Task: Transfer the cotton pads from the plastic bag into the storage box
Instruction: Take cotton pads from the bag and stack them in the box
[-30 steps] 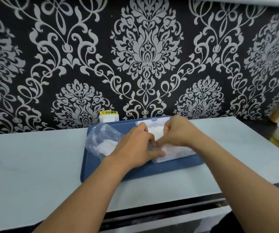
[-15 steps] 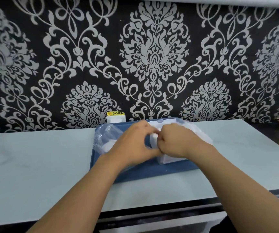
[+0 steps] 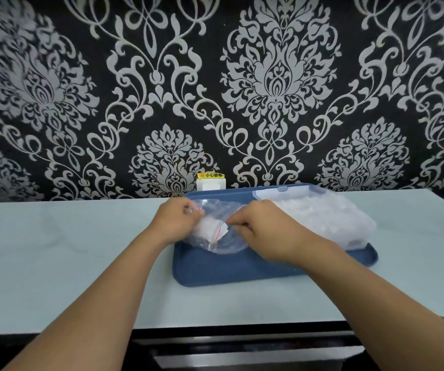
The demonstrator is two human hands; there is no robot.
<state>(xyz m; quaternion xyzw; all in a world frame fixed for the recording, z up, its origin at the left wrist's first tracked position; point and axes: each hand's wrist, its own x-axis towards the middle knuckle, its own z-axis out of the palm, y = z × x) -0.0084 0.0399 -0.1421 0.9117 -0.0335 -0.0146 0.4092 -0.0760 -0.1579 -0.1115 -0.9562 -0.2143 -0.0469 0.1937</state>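
Observation:
A clear plastic bag [image 3: 219, 241] with a red zip line lies on the left part of a blue tray [image 3: 229, 271]. White cotton pads [image 3: 206, 227] show through it. My left hand [image 3: 179, 219] grips the bag's left edge. My right hand [image 3: 265, 230] pinches the bag's mouth on the right side. To the right on the tray stands the clear storage box [image 3: 325, 218], blurred and whitish inside, with its lid [image 3: 282, 192] tipped open at the back.
The tray sits on a pale counter [image 3: 68, 258] against a black patterned wall. A white wall socket with a yellow label [image 3: 211, 180] is right behind the tray. The counter's front edge runs just below my forearms.
My hands were close together at the storage box. They have moved left and spread apart, and now each holds one side of the bag's mouth. The view has shifted right.

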